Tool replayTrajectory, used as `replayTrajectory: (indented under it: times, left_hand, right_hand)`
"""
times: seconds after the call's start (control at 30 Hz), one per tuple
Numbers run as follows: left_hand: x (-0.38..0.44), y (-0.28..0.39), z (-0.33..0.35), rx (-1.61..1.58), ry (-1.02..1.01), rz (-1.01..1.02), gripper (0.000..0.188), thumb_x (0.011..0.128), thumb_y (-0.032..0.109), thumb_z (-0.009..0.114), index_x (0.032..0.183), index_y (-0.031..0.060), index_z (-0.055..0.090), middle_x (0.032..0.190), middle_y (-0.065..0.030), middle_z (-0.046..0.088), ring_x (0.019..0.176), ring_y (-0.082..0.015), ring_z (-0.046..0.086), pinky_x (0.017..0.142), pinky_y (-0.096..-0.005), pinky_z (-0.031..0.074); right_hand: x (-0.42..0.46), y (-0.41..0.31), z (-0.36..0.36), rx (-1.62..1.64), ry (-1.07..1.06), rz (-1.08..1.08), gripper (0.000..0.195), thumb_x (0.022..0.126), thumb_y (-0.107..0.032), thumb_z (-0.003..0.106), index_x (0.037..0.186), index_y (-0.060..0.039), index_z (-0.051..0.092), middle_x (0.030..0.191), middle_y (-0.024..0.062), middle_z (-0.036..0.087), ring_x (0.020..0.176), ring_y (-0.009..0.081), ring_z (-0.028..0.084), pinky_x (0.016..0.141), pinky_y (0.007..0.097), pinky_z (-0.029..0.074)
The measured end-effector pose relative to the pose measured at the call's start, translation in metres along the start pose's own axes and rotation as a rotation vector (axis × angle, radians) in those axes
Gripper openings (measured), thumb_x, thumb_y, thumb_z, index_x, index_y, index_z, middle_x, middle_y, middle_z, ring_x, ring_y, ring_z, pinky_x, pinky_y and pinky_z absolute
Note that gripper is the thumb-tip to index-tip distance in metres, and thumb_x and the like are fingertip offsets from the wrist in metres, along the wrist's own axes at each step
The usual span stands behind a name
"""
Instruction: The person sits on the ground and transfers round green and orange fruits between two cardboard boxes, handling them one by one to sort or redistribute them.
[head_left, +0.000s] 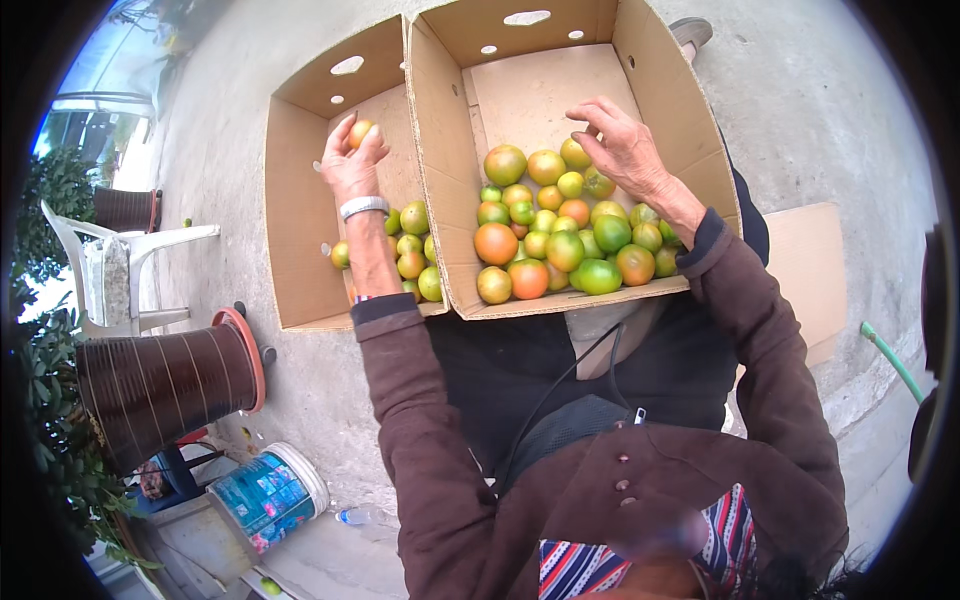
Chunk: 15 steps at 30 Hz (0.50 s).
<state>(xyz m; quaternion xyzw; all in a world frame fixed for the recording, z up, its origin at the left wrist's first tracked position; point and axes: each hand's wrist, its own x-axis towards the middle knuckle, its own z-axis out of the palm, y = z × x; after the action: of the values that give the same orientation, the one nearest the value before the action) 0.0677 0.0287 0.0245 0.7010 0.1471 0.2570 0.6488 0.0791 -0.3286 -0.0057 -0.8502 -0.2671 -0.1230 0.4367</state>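
Two cardboard boxes stand side by side before me. Above the left box (300, 202), my left hand (351, 166) grips a yellow-orange tomato (361, 133) between thumb and fingers. Several green and yellowish tomatoes (413, 217) lie in the near part of that box, some hidden by my left forearm. My right hand (621, 146) hovers over the right box (439, 187), fingers bent and apart, holding nothing visible. Just under it is a yellow-green tomato (575, 153); whether they touch I cannot tell. Green, yellow and orange tomatoes (564, 250) fill the near half of the right box.
To the left are a white plastic chair (142, 247), a brown plant pot (169, 382) and a printed plastic bucket (266, 495). A clear bottle (360, 517) lies by the bucket. On the right, a flat cardboard sheet (799, 277) rests on the concrete near a green hose (892, 360).
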Motion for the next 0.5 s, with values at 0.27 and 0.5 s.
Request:
replayTrajectory:
  times: [0.27, 0.5]
  left_hand:
    - [0.015, -0.111, -0.138, 1.280, -0.203, -0.201, 0.039, 0.080, 0.009, 0.067, 0.119, 0.0082, 0.068, 0.113, -0.0179, 0.070, 0.103, -0.0300, 0.069, 0.088, -0.0388, 0.055]
    - [-0.002, -0.108, -0.121, 1.616, -0.540, -0.527, 0.045, 0.086, 0.022, 0.063, 0.131, 0.0168, 0.062, 0.129, -0.0179, 0.063, 0.121, -0.0337, 0.059, 0.103, -0.0382, 0.047]
  right_hand:
    - [-0.001, 0.003, 0.004, -0.065, -0.160, -0.006, 0.018, 0.085, -0.009, 0.062, 0.103, -0.0059, 0.064, 0.100, 0.0113, 0.064, 0.088, 0.0339, 0.065, 0.075, 0.0423, 0.053]
    - [-0.010, 0.013, 0.003, -0.081, -0.295, 0.050, 0.018, 0.086, -0.011, 0.061, 0.103, -0.0047, 0.065, 0.094, 0.0138, 0.066, 0.086, 0.0359, 0.065, 0.075, 0.0432, 0.053]
